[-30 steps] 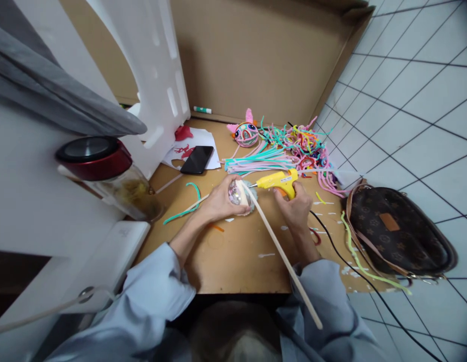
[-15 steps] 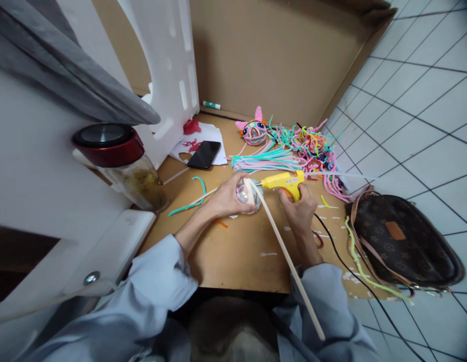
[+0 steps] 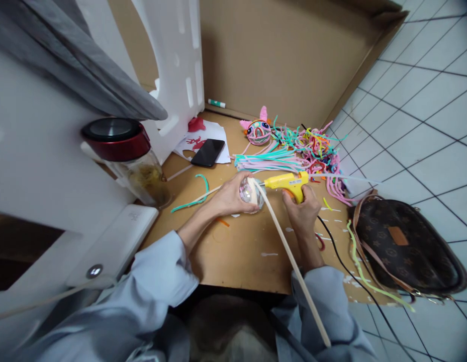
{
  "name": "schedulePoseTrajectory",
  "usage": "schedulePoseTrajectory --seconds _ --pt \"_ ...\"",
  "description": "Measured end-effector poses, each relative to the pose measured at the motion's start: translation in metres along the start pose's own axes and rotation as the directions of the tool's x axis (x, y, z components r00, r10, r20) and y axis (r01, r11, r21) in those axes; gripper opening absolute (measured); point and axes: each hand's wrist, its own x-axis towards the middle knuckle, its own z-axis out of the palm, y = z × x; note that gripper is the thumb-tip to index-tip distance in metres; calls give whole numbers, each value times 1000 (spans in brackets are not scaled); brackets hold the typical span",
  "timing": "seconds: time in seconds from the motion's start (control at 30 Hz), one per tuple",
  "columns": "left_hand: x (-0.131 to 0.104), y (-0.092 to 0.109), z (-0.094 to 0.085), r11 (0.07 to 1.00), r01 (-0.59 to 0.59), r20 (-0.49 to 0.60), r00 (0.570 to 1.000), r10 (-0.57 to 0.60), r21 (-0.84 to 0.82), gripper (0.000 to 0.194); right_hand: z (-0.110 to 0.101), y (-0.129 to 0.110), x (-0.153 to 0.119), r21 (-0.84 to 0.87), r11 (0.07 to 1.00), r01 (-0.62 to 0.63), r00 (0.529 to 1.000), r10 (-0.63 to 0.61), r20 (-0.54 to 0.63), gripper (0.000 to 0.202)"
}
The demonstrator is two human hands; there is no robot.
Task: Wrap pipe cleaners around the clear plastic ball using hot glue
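Close quarters on a crowded worktop [image 3: 233, 261]

From my distant seat I am seeing a brown board panel [image 3: 286, 55] walling off the far side and a white plastic panel [image 3: 182, 75] closing in the left. A dark patterned bag [image 3: 410, 246] is taking up the right edge, a red-lidded bottle [image 3: 131, 166] is standing at the left, and a tangle of coloured strips [image 3: 316, 143] is crowding the far right, with a pink-and-teal bundle [image 3: 269, 162] lying just before it. Mid-worktop, the right hand [image 3: 304, 203] is wrapping around the handle of a yellow glue gun [image 3: 286, 180]; the left hand [image 3: 235, 195] is curling around a clear ball [image 3: 247, 191], parting only as wide as the ball. Whether the nozzle is touching it, I am not managing to tell. A phone [image 3: 208, 153] is lying partly on paper [image 3: 223, 129], and a big-eyed decorated ball [image 3: 259, 133] is sitting behind the bundle. A long pale strip [image 3: 289, 251] is slanting from the clear ball between the hands, and a black cord [image 3: 342, 261] is trailing between the right arm and the bag. Smallest, an orange scrap [image 3: 223, 222] is lying near the left wrist
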Motion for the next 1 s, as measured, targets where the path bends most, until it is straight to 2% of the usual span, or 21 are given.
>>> schedulePoseTrajectory --seconds 0.3,1.0 --pt "0 0 -1 1000 9 31 999 -9 -12 85 0 0 0 28 998 49 998 -47 -47 24" --pt "1 0 0 1000 -1 22 1000 2 -20 86 -8 0 2 51 997 62 998 -63 4 28"
